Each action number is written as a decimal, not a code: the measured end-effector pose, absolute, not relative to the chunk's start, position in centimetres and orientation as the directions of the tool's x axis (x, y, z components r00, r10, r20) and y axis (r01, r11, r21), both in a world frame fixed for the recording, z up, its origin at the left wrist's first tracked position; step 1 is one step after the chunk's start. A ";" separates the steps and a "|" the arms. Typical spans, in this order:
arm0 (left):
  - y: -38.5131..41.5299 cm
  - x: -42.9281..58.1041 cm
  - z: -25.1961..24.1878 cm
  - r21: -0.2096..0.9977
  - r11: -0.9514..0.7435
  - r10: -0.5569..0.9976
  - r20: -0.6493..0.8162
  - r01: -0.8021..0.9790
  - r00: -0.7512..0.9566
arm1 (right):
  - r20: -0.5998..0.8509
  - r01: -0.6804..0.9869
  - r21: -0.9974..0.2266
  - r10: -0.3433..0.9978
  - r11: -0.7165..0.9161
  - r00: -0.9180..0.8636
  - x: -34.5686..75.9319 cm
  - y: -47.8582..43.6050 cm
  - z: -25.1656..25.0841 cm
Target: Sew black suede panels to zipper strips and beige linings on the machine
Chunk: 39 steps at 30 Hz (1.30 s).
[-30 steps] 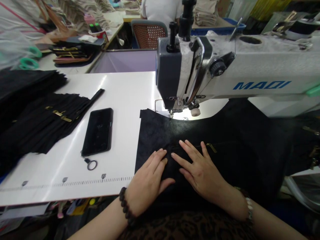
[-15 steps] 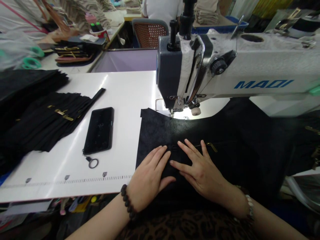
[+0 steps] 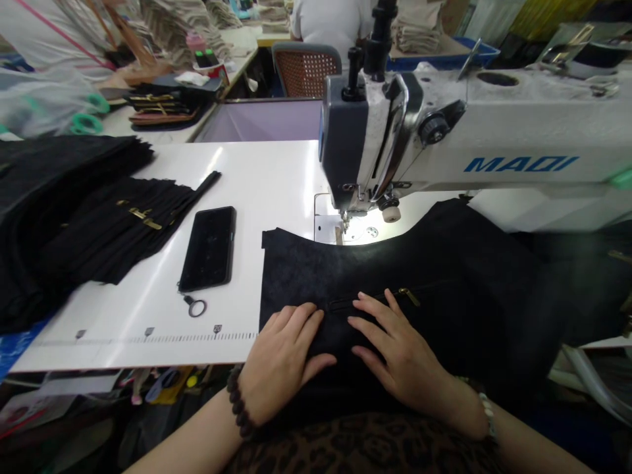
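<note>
A large piece of black fabric lies on the white table in front of the sewing machine. A zipper runs across it, with a gold zipper pull near its right part. My left hand rests flat on the fabric, fingertips by the zipper's left end. My right hand lies on the fabric with fingers spread, just below the zipper and left of the pull. The needle area is just beyond the fabric's curved far edge.
A black phone with a ring strap lies on the white table. Black zipper strips and stacked black fabric are at the left. Behind stand a chair and a seated person in white.
Both hands have drawn the fabric toward me and slightly left, so its far edge is now farther from the needle. The view has shifted a little.
</note>
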<state>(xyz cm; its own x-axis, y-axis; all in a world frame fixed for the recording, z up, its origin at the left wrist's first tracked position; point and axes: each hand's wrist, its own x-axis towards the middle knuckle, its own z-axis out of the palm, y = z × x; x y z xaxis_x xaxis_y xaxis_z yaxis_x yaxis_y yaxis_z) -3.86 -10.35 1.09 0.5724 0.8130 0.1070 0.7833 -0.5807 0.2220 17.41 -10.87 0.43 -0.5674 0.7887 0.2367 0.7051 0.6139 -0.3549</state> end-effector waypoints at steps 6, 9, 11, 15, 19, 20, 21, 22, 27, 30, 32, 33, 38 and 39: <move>-9.9 -3.9 0.8 0.180 -0.595 0.804 0.130 0.784 0.580 | 0.275 0.719 -0.320 0.787 0.617 -0.553 17.0 -11.1 0.1; -9.9 -4.1 0.7 0.180 -0.613 0.790 0.154 0.770 0.593 | 0.244 0.730 -0.330 0.801 0.598 -0.546 17.1 -11.1 0.3; -10.1 -4.4 0.7 0.187 -0.619 0.785 0.169 0.763 0.596 | 0.201 0.747 -0.305 0.807 0.590 -0.555 17.7 -11.1 0.4; -10.8 -5.2 0.6 0.190 -0.624 0.780 0.198 0.758 0.593 | 0.142 0.851 -0.159 0.865 0.500 -0.482 20.2 -10.9 0.3; -11.8 -6.4 0.2 0.169 -0.651 0.754 0.253 0.740 0.606 | 0.180 0.922 -0.079 0.915 0.380 -0.361 22.3 -11.4 -0.2; -12.2 -6.8 0.2 0.166 -0.659 0.746 0.272 0.734 0.608 | 0.182 0.919 -0.071 0.911 0.387 -0.370 22.4 -11.7 -0.4; -12.5 -7.2 0.1 0.165 -0.667 0.737 0.289 0.727 0.611 | 0.181 0.910 -0.064 0.901 0.410 -0.393 22.3 -12.0 -0.5; -12.8 -7.6 0.1 0.169 -0.674 0.730 0.305 0.720 0.612 | 0.181 0.898 -0.055 0.888 0.438 -0.422 22.2 -12.3 -0.6; -14.5 -9.2 0.1 0.268 -0.681 0.729 0.333 0.682 0.598 | 0.207 0.840 -0.040 0.827 0.540 -0.522 21.3 -12.7 -0.8; -15.1 -9.7 0.3 0.351 -0.629 0.776 0.326 0.693 0.540 | 0.223 0.829 -0.045 0.815 0.557 -0.535 21.4 -12.5 -0.9; -15.2 -10.1 0.5 0.390 -0.573 0.818 0.329 0.721 0.473 | 0.226 0.828 -0.043 0.813 0.559 -0.536 21.5 -12.4 -0.9; -15.3 -10.4 0.7 0.408 -0.535 0.842 0.333 0.740 0.425 | 0.227 0.829 -0.043 0.814 0.557 -0.535 21.5 -12.4 -1.0; -15.7 -12.2 1.7 0.488 -0.166 0.979 0.188 0.857 0.083 | 0.236 0.839 -0.045 0.822 0.543 -0.519 21.3 -12.7 -1.1; -15.8 -12.5 1.8 0.509 -0.078 0.995 0.088 0.857 0.038 | 0.241 0.839 -0.048 0.822 0.542 -0.517 21.2 -12.8 -1.2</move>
